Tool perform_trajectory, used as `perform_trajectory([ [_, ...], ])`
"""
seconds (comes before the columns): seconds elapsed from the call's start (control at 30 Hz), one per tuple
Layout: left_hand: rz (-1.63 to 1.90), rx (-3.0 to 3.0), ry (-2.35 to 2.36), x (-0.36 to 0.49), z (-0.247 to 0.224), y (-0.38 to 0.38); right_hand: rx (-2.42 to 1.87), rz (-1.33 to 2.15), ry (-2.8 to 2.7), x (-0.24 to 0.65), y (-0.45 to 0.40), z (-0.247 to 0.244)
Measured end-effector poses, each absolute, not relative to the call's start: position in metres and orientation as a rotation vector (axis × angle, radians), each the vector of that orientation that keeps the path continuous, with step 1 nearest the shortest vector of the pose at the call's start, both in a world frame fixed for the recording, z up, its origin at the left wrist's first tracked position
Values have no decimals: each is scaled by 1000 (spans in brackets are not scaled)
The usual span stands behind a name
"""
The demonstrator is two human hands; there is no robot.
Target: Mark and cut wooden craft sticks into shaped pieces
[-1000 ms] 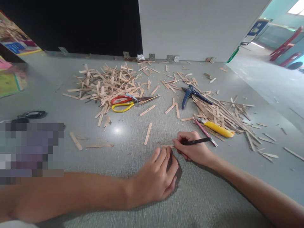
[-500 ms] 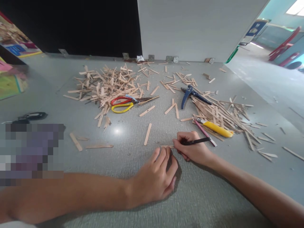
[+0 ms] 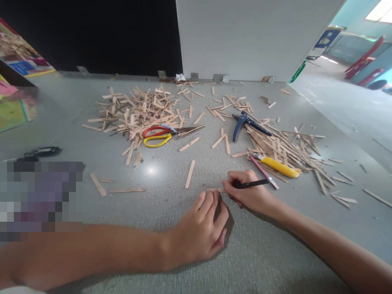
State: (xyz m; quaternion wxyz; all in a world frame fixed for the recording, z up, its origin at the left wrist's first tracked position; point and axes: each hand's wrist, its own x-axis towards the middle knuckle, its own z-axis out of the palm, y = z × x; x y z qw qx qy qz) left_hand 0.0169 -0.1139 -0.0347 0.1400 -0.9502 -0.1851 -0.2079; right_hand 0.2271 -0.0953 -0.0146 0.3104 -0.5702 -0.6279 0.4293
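Note:
My right hand (image 3: 246, 188) is closed round a black pen (image 3: 254, 183), its tip hidden by the fingers. The fingertips of my left hand (image 3: 206, 228) press on a short wooden stick (image 3: 217, 190) lying flat on the grey surface (image 3: 128, 212). My right fingertips are at that stick's right end. Just beyond, another wooden stick (image 3: 190, 174) lies by itself. A pink pen (image 3: 263, 171) and a yellow cutter (image 3: 281, 166) rest beyond my right hand.
Scissors (image 3: 157, 136) with red and yellow handles lie by a heap of sticks (image 3: 143, 108). Blue pliers (image 3: 241, 124) rest against a second pile (image 3: 275, 147). Hinges (image 3: 194, 76) line the panel's foot. Several loose sticks lie left of my left hand.
The pen in my right hand has tilted very slightly. Both hands stay in nearly the same place, and the whole view has shifted a little.

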Motion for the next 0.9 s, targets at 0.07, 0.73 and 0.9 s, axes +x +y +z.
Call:
perform_trajectory([
  [0.07,-606,-2748,-538,17,-35,-114,-1499,1119,-1677,227,-95,-14],
  [0.73,-599,-2748,-542,17,-38,-114,-1541,1265,-1534,229,-95,-14],
  [0.9,-603,-2751,-534,17,-38,-114,-1552,1256,-1551,228,-95,-12],
])
